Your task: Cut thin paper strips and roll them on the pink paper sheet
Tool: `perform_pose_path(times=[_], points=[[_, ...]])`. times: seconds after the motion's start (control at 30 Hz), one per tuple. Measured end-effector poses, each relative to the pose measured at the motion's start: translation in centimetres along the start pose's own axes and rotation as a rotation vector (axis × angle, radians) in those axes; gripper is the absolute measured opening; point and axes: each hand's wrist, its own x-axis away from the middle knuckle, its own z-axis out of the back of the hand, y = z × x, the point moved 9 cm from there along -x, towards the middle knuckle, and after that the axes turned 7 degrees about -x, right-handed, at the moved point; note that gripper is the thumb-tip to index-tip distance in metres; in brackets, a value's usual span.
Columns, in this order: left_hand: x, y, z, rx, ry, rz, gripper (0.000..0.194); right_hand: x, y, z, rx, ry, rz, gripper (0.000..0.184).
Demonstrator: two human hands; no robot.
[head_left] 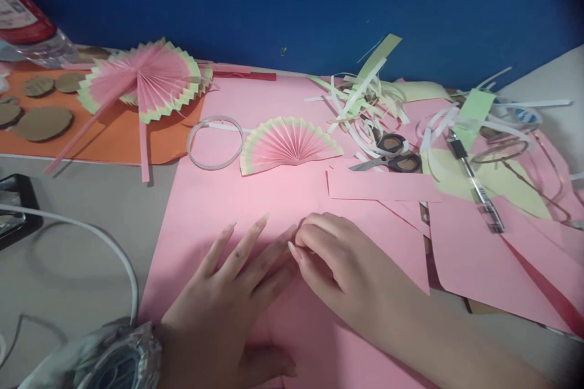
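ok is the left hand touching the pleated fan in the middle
Apart. The head view shows a strip of bare pink paper between the left hand and the pleated fan's lower edge.

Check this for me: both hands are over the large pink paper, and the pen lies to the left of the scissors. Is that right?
Not quite: the head view shows the pen to the right of the scissors. The left hand and right hand are over the large pink paper.

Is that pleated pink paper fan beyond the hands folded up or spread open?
Spread open: the pleated pink paper fan with yellow-green rim lies on the pink paper sheet, its creases radiating in a half-circle.
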Motion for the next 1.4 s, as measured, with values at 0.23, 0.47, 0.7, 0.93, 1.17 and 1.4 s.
perform_pose_path(times=[0.23, 0.47, 0.7, 0.93, 1.17, 1.4], points=[[0.0, 0.0, 0.1, 0.010, -0.026, -0.010, 0.071, 0.0, -0.2, 0.2, -0.152, -0.024, -0.024, 0.016], [0.0, -0.1, 0.1, 0.027, -0.006, 0.026, 0.073, 0.1, -0.4, -0.3, -0.236, -0.076, -0.046, 0.016], [0.2, -0.1, 0.3, -0.041, 0.010, 0.001, 0.085, 0.4, -0.4, -0.4, -0.336, -0.112, -0.087, 0.015], [0.2, -0.1, 0.2, -0.051, 0.000, 0.007, 0.084, 0.5, -0.5, -0.7, -0.424, -0.141, -0.088, 0.017], [0.3, -0.1, 0.2, -0.020, -0.003, 0.002, 0.084, 0.6, -0.4, -1.0, -0.534, -0.148, -0.124, 0.018], [0.3, -0.1, 0.3, -0.037, 0.015, 0.055, 0.093, 0.3, -0.4, -1.5, -0.830, -0.167, -0.156, 0.021]])
